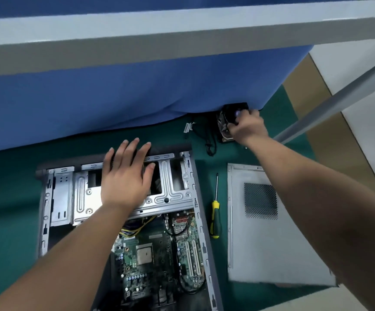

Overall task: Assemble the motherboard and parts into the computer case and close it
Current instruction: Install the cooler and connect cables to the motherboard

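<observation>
The left hand (125, 176) lies flat, fingers spread and straight, on the silver drive cage (134, 198) at the far end of the open computer case (201, 212). The right hand (246, 126) reaches far across the green mat (9, 198) and grips a black cooler fan with heatsink (227, 122), fingers curled round it, just beside the hem of a blue cloth (114, 97). Black cables (209, 140) trail from the fan on the mat.

Inside the case the green motherboard (159, 254) sits with its bare CPU (144, 253) exposed and yellow wires (134, 227) near the cage (no lettering on board or chip can be read). A yellow-and-black screwdriver (215, 212) lies between the case and the grey side panel (271, 243), which has a perforated vent (260, 200).
</observation>
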